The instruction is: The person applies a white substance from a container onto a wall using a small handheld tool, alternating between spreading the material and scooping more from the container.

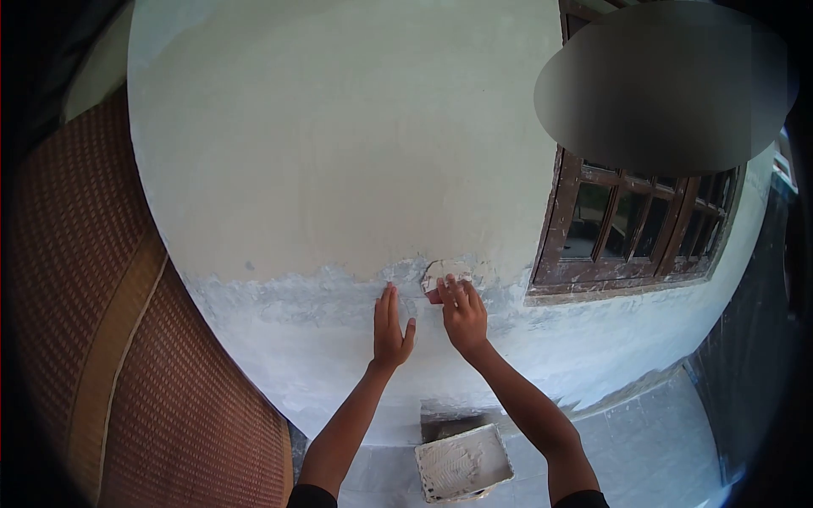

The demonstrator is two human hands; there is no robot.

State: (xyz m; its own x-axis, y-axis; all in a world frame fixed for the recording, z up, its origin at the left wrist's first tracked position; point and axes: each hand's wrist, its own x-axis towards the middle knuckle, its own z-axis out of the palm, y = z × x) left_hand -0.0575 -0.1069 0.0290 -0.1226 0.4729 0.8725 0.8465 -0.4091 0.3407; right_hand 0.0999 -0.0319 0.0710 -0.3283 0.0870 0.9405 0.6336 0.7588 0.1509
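Observation:
My left hand (390, 328) rests against the wall (364, 169) with its fingers stretched upward and the thumb apart, holding nothing. Just to the right, my right hand (464, 317) grips a scraper (434, 294) with a reddish edge, pressed to the wall. Whitish paste (449, 271) covers much of the scraper's face. Both hands are at the rough grey-white band where the beige upper coat meets the paler lower part.
Below the hands stands a rectangular tray (465, 463) of whitish paste. A brown wooden window (627, 224) is set in the wall at the right. Reddish woven matting (190, 381) covers the left side, and grey tiled floor (635, 440) lies at the lower right.

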